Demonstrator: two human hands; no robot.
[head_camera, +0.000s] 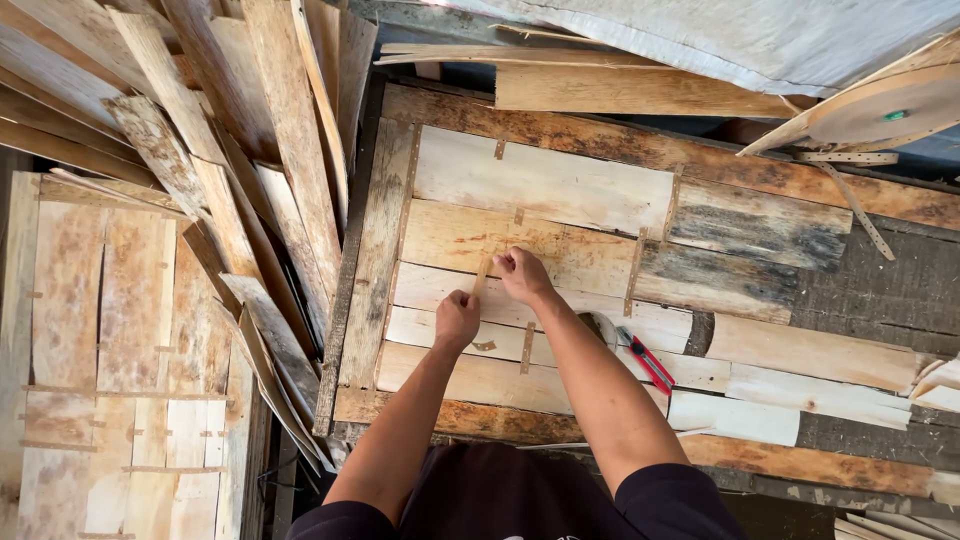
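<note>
The left hand (457, 318) and right hand (522, 274) are both closed on a thin strip (481, 276), each pinching one end. The strip lies across the seam of pale wood sheets (540, 185) laid edge to edge on the workbench (640, 148). A red-handled tool (650, 362) lies just right of the right forearm. Loose boards (250, 140) lean in a pile at left, and a round disc with a green centre (885, 112) sits at the upper right.

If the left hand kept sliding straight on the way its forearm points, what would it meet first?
Probably the tape strip pinched just ahead of the left hand, then the right hand beside it. Past those lie more veneer sheets; depth is hard to judge.
</note>
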